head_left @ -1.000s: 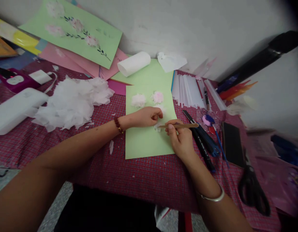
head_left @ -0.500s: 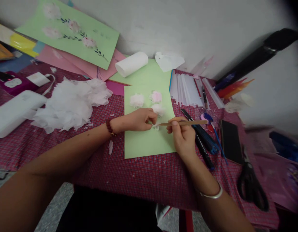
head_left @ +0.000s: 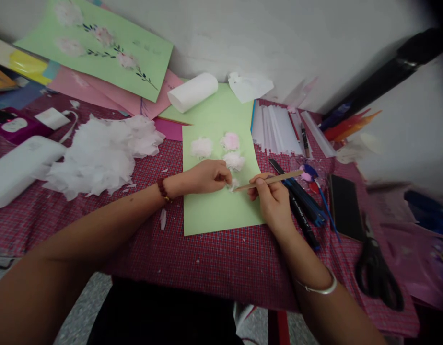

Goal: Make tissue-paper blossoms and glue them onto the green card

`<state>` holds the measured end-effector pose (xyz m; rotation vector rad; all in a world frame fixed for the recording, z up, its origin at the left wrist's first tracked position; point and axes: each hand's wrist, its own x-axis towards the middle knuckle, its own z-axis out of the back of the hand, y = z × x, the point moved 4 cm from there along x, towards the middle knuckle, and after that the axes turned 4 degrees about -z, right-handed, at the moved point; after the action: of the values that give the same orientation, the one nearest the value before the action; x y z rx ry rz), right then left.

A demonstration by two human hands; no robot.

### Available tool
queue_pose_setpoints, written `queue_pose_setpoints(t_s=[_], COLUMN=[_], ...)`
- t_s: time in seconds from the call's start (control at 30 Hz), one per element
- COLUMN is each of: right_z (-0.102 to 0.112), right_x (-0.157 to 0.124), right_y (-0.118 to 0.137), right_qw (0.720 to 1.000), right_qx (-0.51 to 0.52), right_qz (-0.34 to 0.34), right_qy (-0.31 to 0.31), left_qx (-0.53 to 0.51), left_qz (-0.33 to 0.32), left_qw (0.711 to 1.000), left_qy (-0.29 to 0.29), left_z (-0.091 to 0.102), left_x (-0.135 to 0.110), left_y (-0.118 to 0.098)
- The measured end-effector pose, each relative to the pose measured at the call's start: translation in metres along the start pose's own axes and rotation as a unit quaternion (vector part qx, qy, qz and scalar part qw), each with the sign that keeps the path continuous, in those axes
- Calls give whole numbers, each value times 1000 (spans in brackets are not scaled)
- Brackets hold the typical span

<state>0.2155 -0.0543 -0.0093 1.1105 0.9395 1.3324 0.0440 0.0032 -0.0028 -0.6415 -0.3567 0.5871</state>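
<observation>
A light green sheet of paper lies in front of me, bearing a white tissue puff, a pink tissue puff and another white puff. Below these sits a small tuft of white tissue. My left hand rests on the sheet with its fingers curled in beside the tuft; what they pinch, if anything, is hidden. My right hand grips a flat wooden stick, whose left tip touches or nearly touches the tuft.
Left of the sheet lies a heap of white tissue pieces. Pens, a black notebook and scissors lie to the right. Behind are a paper roll, white strips and a flower-decorated green card.
My left fingers have drawn slightly up and away from the small tissue tuft, which shows more. The wooden stick has tilted, its right end higher and its left tip slightly lower.
</observation>
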Motion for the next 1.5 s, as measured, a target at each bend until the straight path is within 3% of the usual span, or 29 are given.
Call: queue_pose_setpoints(t_s=[0.7,0.97,1.27,1.5], right_z=[-3,6,-3,-4], right_x=[5,5,3,4], right_y=[-2,-8,0,-3], right_qw=[1000,993,998,999], right_qx=[3,83,54,31], right_qz=[3,-14,-24,-12], right_qy=[-31,-78,-16,-26], left_qx=[18,29,23,-13], left_qz=[19,0,52,35], left_qw=[1000,1000,998,999], left_qy=[-4,-13,-27,-14], left_z=[-5,-7,-5,-1], left_x=[4,5,7,6], left_y=[-4,-1,2,-1])
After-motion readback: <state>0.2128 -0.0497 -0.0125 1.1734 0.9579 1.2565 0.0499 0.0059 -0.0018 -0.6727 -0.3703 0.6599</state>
